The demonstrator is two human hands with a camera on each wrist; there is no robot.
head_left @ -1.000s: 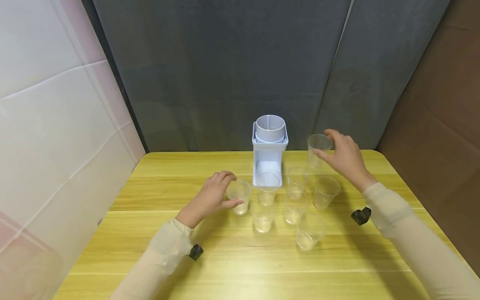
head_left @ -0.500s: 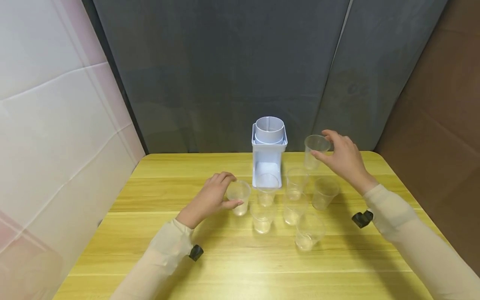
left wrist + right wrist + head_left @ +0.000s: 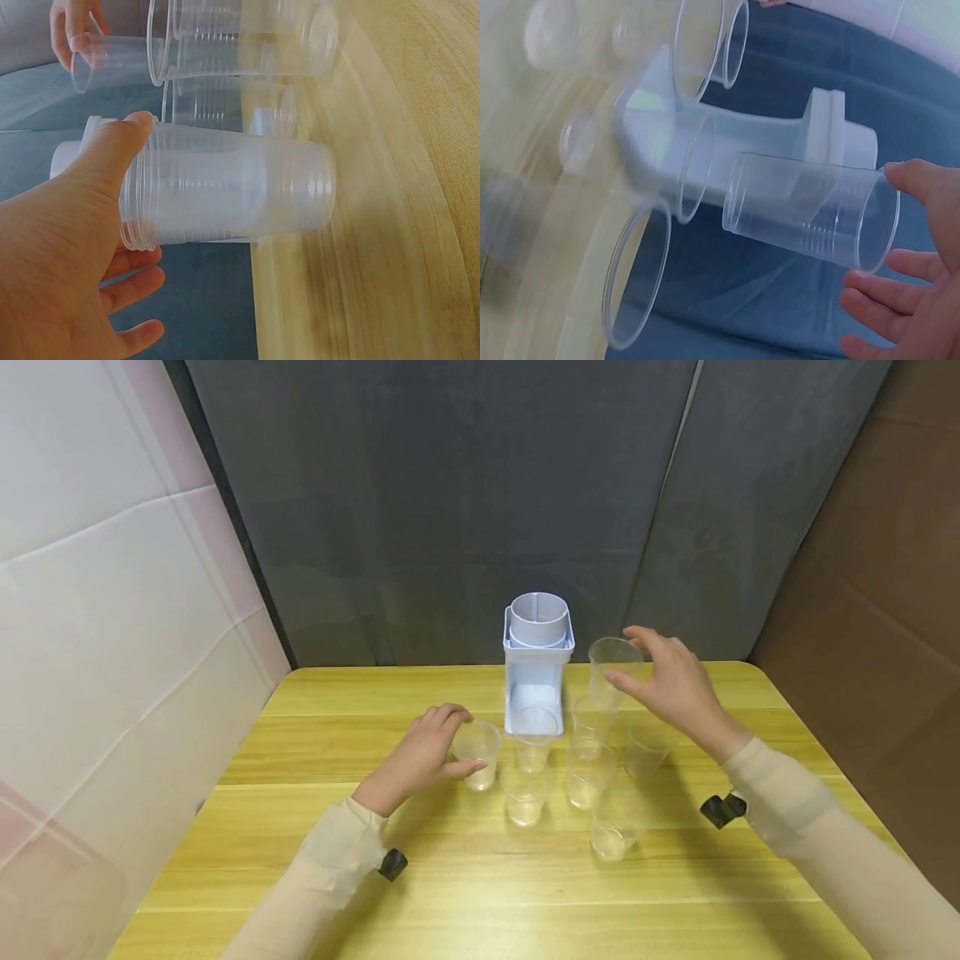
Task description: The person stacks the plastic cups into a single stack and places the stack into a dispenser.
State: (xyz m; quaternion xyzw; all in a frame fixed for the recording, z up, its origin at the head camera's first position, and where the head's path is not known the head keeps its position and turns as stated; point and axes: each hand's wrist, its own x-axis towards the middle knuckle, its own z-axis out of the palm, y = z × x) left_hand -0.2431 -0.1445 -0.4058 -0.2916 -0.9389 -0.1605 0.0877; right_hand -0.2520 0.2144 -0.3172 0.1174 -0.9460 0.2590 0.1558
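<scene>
In the head view my left hand (image 3: 426, 752) grips a short stack of clear plastic cups (image 3: 480, 764) by the rims; the stack stands on the table. The left wrist view shows several nested rims on this stack (image 3: 217, 180), thumb on one side and fingers on the other. My right hand (image 3: 675, 681) pinches a single clear plastic cup (image 3: 603, 681) by its rim and holds it up off the table. Seen from the right wrist, that cup (image 3: 802, 206) has its base pointing away from the hand, in front of the white dispenser.
Several clear cups stand upright between the hands, among them a front cup (image 3: 611, 843) and a middle cup (image 3: 588, 781). A white-blue dispenser (image 3: 536, 672) with a round top stands behind them on the wooden table (image 3: 337, 710). Grey cloth (image 3: 450, 510) hangs at the back.
My right hand has moved left and slightly down with the held cup, nearer the dispenser and over the rear standing cup. The left hand and its stack have stayed in place.
</scene>
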